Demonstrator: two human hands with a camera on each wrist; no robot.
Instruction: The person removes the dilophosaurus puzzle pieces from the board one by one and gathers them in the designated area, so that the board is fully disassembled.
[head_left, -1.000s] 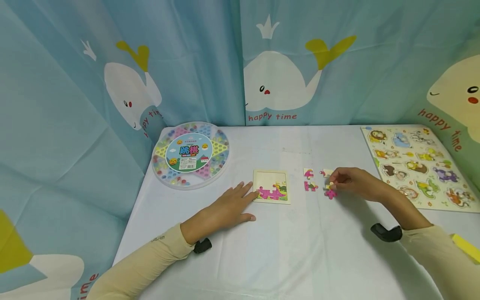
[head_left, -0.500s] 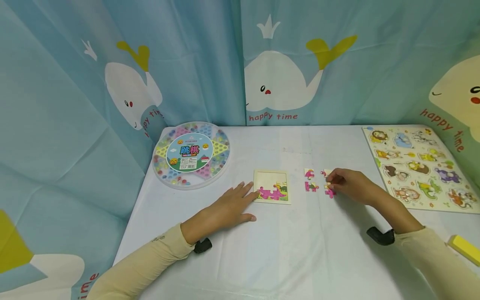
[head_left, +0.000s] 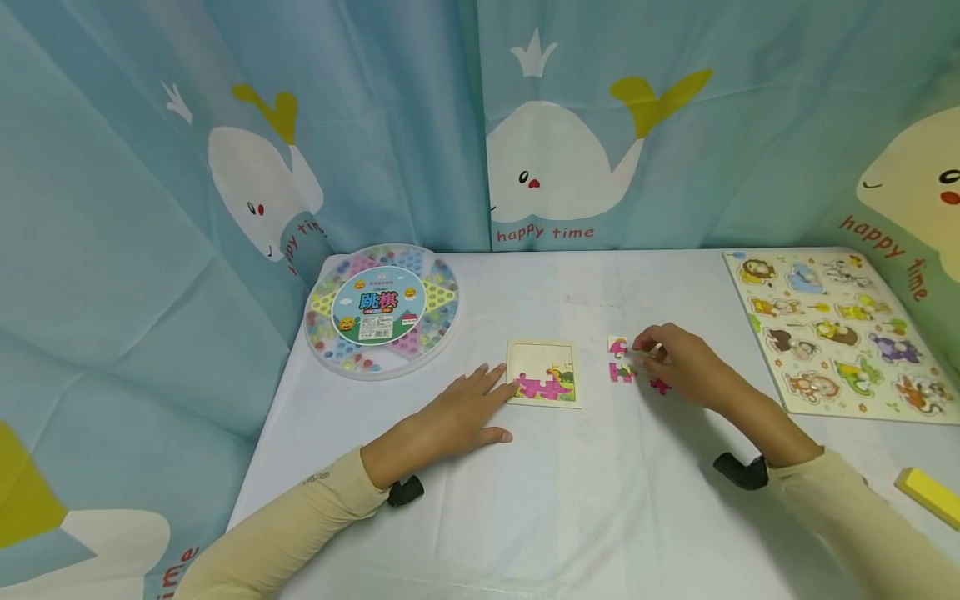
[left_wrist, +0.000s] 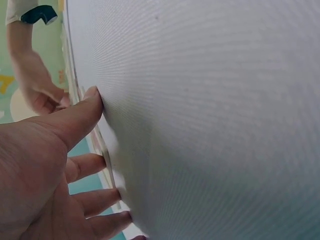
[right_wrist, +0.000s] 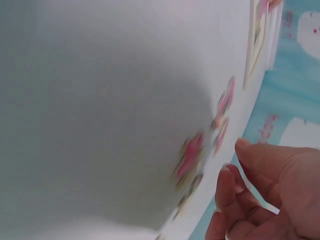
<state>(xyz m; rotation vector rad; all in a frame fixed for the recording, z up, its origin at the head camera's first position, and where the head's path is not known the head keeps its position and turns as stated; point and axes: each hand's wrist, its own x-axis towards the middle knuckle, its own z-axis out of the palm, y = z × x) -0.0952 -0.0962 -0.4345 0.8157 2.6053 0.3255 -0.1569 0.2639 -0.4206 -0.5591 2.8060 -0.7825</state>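
Observation:
A small square wooden jigsaw tray [head_left: 534,358] lies mid-table, with pink dinosaur pieces fitted along its lower part. My left hand [head_left: 457,412] lies with spread fingers, the fingertips touching the tray's left edge. To the right of the tray are several loose jigsaw pieces: an upper left one [head_left: 617,347], a lower left one [head_left: 621,372] and a pink one [head_left: 660,386] partly under my right hand [head_left: 686,367]. That hand hovers over them, thumb and forefinger slightly apart. Nothing shows between its fingers in the right wrist view, where the pieces [right_wrist: 190,156] are blurred.
A round Chinese checkers box [head_left: 382,312] with coloured marbles stands at the back left. An animal peg board [head_left: 840,333] lies at the right, past my right hand. A yellow block [head_left: 928,497] is near the right edge. A whale-print curtain [head_left: 420,125] hangs behind the table.
My right hand has moved left from the right-hand loose pieces toward the left-hand ones. The left hand and the tray have stayed in place.

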